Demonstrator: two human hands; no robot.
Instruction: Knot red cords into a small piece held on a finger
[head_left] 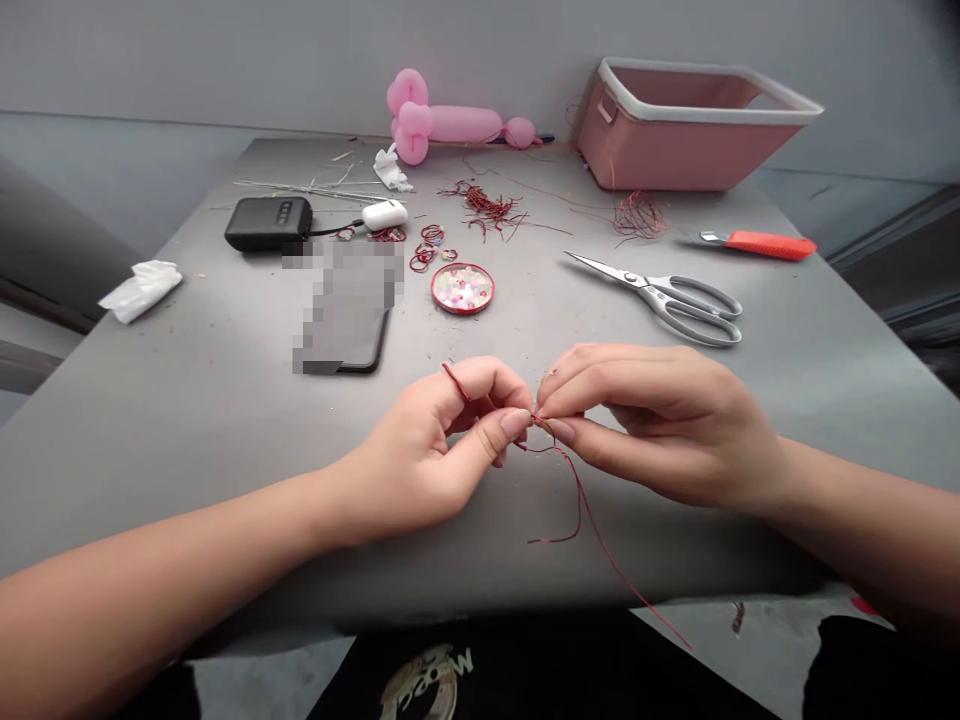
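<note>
My left hand point(439, 440) and my right hand point(660, 420) meet fingertip to fingertip low over the grey table point(225, 380), both pinching a thin red wire point(577, 500). The wire loops over my left forefinger, and its loose ends trail down past the table's front edge. Both hands are closed in a pinch on it.
Beyond the hands lie a phone point(349, 315), a round lid of sequins point(463, 288), small red wire rings point(427, 250), scissors point(667, 295), an orange-handled cutter point(761, 243), a black power bank point(268, 222), an earbud case point(385, 214), red wire scraps point(484, 208), a pink basket point(686, 125), a pink balloon point(442, 122) and crumpled tissue point(142, 288).
</note>
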